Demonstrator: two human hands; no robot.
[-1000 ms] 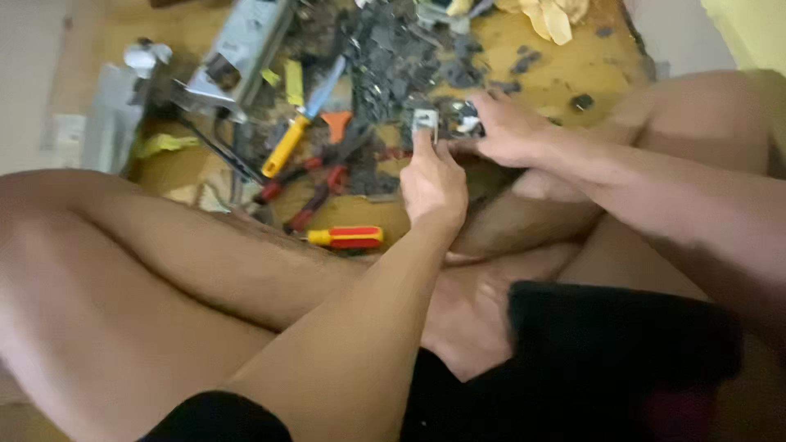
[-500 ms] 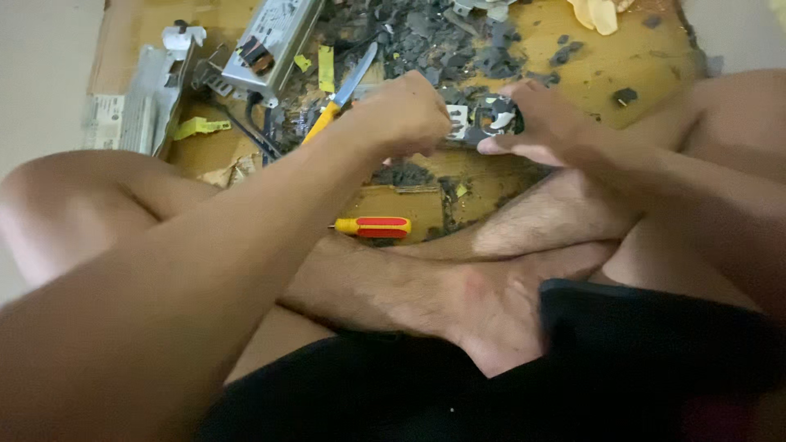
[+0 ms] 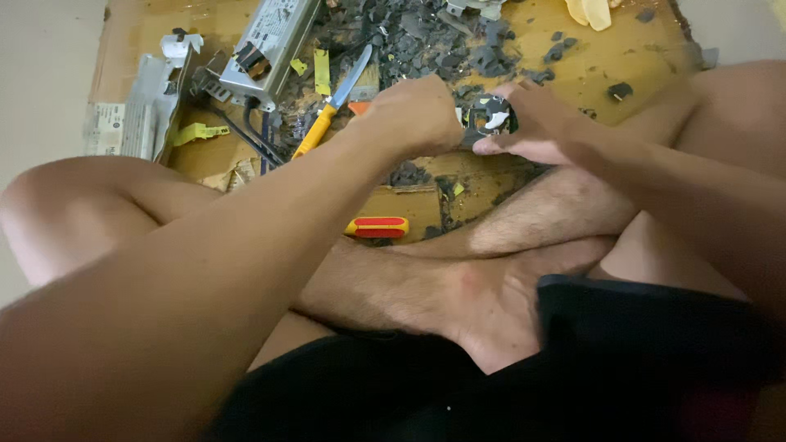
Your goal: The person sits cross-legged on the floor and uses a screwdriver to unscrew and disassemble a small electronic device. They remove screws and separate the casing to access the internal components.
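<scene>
Left hand (image 3: 413, 115) and right hand (image 3: 536, 123) together gripping a small dark round part (image 3: 490, 117) above crossed legs; cardboard sheet (image 3: 622, 61) beneath, bearing grey debris (image 3: 426, 37), yellow-handled knife (image 3: 332, 102), red-and-yellow screwdriver handle (image 3: 377, 227), metal casing (image 3: 266, 51).

Knife (image 3: 336, 100) lies left of hands; screwdriver (image 3: 377, 227) perhaps nearer legs.

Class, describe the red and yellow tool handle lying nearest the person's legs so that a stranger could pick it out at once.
Start at the brown cardboard sheet on the floor. At its near edge, beside the crossed legs, lies a short tool handle. It is red with yellow ends, unlike the long yellow-handled tool farther up.
</scene>
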